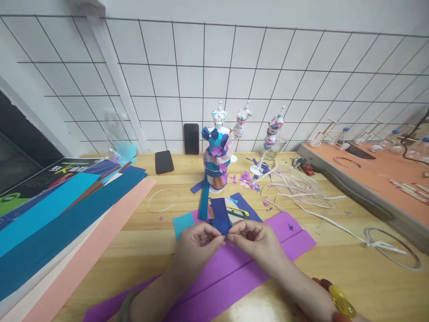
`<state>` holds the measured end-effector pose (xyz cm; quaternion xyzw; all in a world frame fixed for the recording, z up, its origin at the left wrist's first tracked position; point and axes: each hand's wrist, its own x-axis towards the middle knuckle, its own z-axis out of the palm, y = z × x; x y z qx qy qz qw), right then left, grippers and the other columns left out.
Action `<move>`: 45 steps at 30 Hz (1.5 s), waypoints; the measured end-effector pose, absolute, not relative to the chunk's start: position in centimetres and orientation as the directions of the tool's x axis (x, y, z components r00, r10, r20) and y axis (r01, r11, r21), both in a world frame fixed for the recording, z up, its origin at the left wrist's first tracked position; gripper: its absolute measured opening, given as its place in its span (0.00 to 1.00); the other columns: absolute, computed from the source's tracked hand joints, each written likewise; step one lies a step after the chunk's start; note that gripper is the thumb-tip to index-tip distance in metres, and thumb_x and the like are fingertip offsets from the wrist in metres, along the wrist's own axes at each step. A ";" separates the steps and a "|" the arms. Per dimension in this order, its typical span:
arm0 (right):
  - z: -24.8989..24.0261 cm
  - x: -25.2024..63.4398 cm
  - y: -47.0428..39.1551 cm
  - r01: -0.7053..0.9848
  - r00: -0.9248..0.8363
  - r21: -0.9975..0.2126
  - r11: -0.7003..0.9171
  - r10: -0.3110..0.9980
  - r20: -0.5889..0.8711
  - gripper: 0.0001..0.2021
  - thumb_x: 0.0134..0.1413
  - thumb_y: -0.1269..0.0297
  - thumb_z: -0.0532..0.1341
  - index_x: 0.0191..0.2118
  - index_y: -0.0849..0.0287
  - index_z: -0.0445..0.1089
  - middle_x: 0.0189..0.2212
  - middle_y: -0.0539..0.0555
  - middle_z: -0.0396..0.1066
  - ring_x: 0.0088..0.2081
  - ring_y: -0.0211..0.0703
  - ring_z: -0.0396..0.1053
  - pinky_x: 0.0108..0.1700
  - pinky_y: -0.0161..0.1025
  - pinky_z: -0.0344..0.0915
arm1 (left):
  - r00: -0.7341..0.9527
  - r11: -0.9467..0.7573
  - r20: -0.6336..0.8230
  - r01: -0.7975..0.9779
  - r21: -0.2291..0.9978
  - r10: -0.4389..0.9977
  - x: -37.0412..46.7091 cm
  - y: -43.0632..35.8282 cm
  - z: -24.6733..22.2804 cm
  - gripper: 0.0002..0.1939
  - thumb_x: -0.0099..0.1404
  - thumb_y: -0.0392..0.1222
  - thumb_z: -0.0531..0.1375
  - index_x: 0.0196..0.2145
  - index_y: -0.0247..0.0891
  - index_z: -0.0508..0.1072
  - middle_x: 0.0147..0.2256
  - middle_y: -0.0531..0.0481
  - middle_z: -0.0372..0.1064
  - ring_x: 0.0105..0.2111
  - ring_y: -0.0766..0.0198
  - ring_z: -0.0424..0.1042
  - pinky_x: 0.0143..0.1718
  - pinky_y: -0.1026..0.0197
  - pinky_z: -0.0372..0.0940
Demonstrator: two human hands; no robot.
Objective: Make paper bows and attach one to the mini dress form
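A dark blue strip (219, 212), which looks like crepe paper, stands up between my hands. My left hand (199, 243) pinches its lower edge between thumb and fingertips. Close beside it, my right hand (256, 241) pinches the same edge. Under both hands lie purple sheets (231, 273) with a light blue piece (183, 226) near my left hand. Just behind the strip rests a yellow-green utility knife (238, 212). Farther back stands a small dress form (217, 156) dressed in blue, teal and purple pieces with a bow.
Long coloured sheets (77, 214) cover the left side. Two phones, one lying (164, 162) and one upright (191, 138), are at the back. Two more dress forms (275, 129), purple scraps (246, 177) and tangled white ribbon (301, 190) lie right of centre. An orange-topped board (375, 179) borders the right.
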<state>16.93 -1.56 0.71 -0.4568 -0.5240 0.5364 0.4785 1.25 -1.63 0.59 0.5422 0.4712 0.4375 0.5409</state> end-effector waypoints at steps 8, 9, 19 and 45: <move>1.1 16.7 -1.6 -0.013 -0.114 -0.999 -0.042 0.993 -0.040 0.10 0.37 0.61 0.66 0.23 0.62 0.70 0.20 0.50 0.71 0.23 0.35 0.67 0.27 0.32 0.63 | 0.157 0.001 -0.005 0.022 1.000 0.988 1.2 -1.6 0.2 0.04 0.50 0.36 0.62 0.25 0.35 0.70 0.22 0.51 0.70 0.25 0.66 0.69 0.28 0.67 0.63; 1.2 16.6 -1.6 -0.011 -0.106 -0.999 -0.050 0.993 -0.049 0.10 0.36 0.61 0.67 0.23 0.62 0.70 0.20 0.50 0.71 0.22 0.34 0.66 0.26 0.31 0.63 | 0.151 -0.002 -0.001 0.014 1.000 0.989 1.2 -1.5 0.2 0.04 0.49 0.36 0.62 0.25 0.35 0.70 0.22 0.52 0.69 0.25 0.66 0.69 0.28 0.67 0.63; 1.1 16.5 -1.8 -0.027 -0.116 -1.000 -0.010 0.993 -0.007 0.11 0.36 0.60 0.67 0.26 0.61 0.69 0.18 0.47 0.67 0.21 0.33 0.64 0.25 0.30 0.61 | 0.166 0.038 -0.031 -0.040 0.998 0.986 1.3 -1.4 0.2 0.05 0.48 0.35 0.62 0.26 0.35 0.70 0.21 0.53 0.67 0.24 0.67 0.68 0.26 0.67 0.63; 1.0 17.4 -1.6 0.324 -0.241 -0.854 0.407 0.908 0.342 0.07 0.48 0.68 0.60 0.35 0.56 0.74 0.28 0.54 0.72 0.31 0.42 0.69 0.33 0.38 0.66 | 0.147 -0.110 0.089 0.142 0.984 0.985 1.3 -1.3 0.4 0.06 0.50 0.35 0.61 0.29 0.35 0.73 0.25 0.52 0.66 0.23 0.69 0.64 0.25 0.68 0.62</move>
